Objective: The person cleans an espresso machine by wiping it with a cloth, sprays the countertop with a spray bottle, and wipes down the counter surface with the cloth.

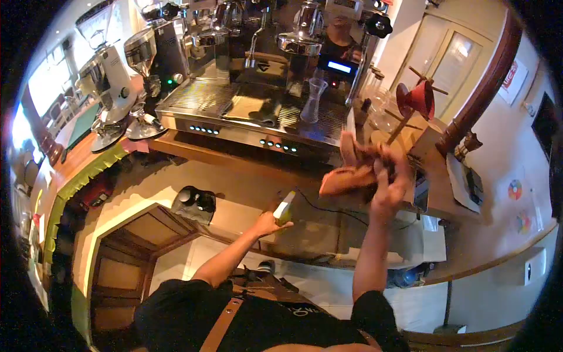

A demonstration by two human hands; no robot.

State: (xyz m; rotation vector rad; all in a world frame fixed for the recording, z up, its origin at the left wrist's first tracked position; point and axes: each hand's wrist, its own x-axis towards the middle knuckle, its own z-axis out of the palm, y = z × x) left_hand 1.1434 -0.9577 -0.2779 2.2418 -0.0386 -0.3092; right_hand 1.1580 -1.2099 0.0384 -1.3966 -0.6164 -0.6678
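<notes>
My left hand point(267, 224) is closed around what looks like a spray bottle point(284, 212), white and yellow-green, held low in front of the counter. Higher up on the right, my right hand point(391, 182) grips a crumpled orange-brown cloth point(349, 179), both smeared by motion. The cloth hangs just in front of the right front corner of a chrome espresso machine point(234, 126). On the machine's drip tray stand an hourglass-shaped clear glass vessel point(312, 102) and, to its left, a folded cloth point(252, 107). Neither of these is touched by my hands.
Coffee grinders point(109, 88) stand left of the machine. At right are a red dripper point(417, 100) on a wooden stand and glassware point(381, 108). A thin cable point(334, 206) runs below the counter edge. Two black round-topped items point(194, 200) sit lower left.
</notes>
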